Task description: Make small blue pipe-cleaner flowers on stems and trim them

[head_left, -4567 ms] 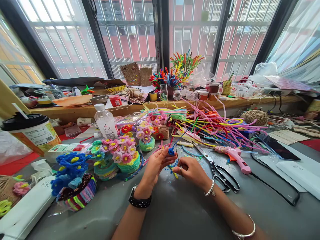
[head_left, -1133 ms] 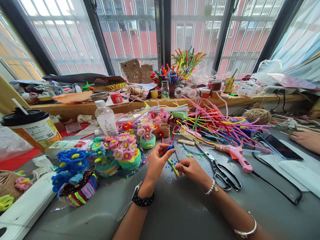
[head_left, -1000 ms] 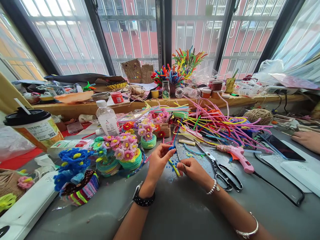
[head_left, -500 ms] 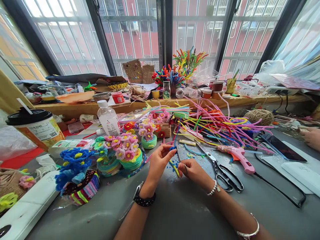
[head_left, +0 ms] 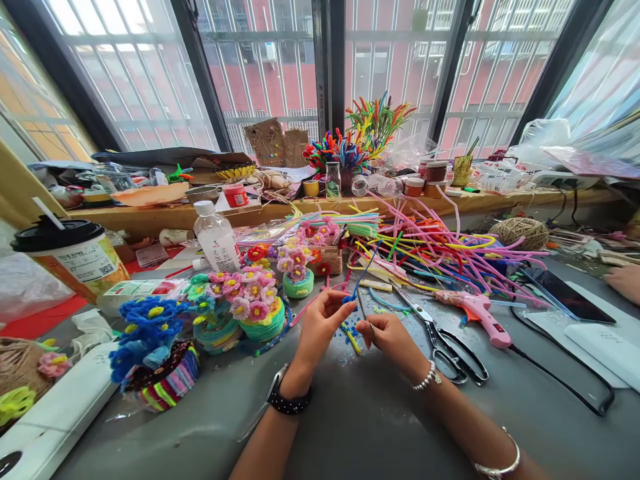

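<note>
Pinched between the thumb and fingers of my left hand is a blue pipe cleaner, bunched at its lower end, with its stem rising up and to the right. My right hand is closed on a slim metal tool; whether it is tweezers or small scissors I cannot make out. The tool's tip lies close beside the blue bunch. Below the hands, blue trimmings and a short yellow piece lie on the grey table.
Large scissors and a pink glue gun lie to the right, near a phone. Behind is a heap of pipe cleaners. Blue flowers and pink flowers stand left. Another person's hand is at the right edge.
The blue stem has tilted further to the right. The tool has shifted slightly right and lies at a different angle beside the blue bunch. The other person's hand has moved slightly down.
</note>
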Demonstrator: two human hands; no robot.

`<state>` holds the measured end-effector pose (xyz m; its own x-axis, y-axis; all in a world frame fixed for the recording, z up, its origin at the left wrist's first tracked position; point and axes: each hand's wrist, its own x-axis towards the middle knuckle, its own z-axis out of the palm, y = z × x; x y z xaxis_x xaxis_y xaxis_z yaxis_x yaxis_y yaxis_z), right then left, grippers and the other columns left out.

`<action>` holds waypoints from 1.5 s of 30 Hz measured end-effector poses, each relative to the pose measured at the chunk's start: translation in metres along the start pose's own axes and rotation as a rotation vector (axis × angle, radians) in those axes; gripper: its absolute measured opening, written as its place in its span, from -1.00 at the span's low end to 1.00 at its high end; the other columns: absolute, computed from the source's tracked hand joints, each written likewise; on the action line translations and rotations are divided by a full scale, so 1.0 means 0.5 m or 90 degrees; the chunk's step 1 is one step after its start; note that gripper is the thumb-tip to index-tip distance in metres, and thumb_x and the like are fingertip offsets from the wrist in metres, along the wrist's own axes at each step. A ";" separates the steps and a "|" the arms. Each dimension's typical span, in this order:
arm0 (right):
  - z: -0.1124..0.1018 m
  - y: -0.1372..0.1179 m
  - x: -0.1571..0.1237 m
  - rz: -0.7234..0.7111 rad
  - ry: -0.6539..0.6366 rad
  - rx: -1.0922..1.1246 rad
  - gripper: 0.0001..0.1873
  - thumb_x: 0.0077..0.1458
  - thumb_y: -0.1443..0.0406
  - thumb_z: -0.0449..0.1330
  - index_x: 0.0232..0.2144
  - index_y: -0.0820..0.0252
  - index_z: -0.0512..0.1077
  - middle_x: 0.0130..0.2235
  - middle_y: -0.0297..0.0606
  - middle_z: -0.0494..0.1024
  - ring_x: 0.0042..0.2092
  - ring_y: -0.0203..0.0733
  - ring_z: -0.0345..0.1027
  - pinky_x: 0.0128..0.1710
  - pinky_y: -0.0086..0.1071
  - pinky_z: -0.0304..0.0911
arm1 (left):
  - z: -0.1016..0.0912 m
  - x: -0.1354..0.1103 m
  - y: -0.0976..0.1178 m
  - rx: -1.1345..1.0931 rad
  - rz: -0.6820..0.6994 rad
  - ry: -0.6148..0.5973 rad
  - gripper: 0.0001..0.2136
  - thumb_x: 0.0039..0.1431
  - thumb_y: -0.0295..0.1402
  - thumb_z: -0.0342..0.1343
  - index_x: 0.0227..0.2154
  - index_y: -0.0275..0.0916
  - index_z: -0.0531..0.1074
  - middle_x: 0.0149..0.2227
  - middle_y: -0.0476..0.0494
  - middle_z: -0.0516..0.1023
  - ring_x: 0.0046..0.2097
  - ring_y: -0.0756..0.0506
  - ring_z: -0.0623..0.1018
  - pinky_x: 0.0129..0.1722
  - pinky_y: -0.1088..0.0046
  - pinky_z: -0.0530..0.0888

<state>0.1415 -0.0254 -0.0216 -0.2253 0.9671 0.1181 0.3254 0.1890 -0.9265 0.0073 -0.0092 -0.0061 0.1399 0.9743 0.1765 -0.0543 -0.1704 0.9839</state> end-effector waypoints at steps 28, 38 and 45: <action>0.008 0.017 0.002 0.021 0.023 -0.047 -0.37 -0.13 -0.16 -0.11 -0.78 0.25 0.28 -0.75 -0.42 0.10 -0.65 -0.40 -0.04 -0.62 -0.48 -0.12 | -0.004 0.006 -0.007 -0.159 -0.046 0.014 -0.76 -0.07 -0.31 0.08 -0.28 -0.23 0.41 -0.28 -0.03 0.44 -0.25 0.02 0.42 -0.15 0.48 0.37; 0.011 0.015 -0.004 -0.054 -0.038 -0.118 -0.22 -0.12 -0.22 -0.33 -0.63 0.29 0.37 -0.57 -0.25 0.37 -0.51 -0.29 0.20 -0.53 -0.46 0.04 | 0.001 -0.002 -0.013 0.045 0.104 0.021 -0.79 -0.09 -0.38 0.10 -0.33 -0.26 0.30 -0.26 -0.09 0.40 -0.22 -0.01 0.42 -0.19 0.48 0.37; 0.011 0.008 -0.007 -0.047 -0.002 -0.095 -0.25 -0.12 -0.21 -0.29 -0.65 0.28 0.35 -0.60 -0.28 0.35 -0.54 -0.32 0.18 -0.56 -0.48 0.02 | 0.008 -0.004 -0.018 0.124 0.190 -0.008 -0.82 -0.07 -0.41 0.08 -0.35 -0.25 0.27 -0.30 -0.08 0.35 -0.23 -0.01 0.41 -0.19 0.42 0.40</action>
<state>0.1383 -0.0288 -0.0276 -0.2562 0.9491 0.1832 0.4408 0.2834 -0.8517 0.0113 -0.0104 -0.0150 0.1582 0.8754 0.4567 0.0947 -0.4739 0.8755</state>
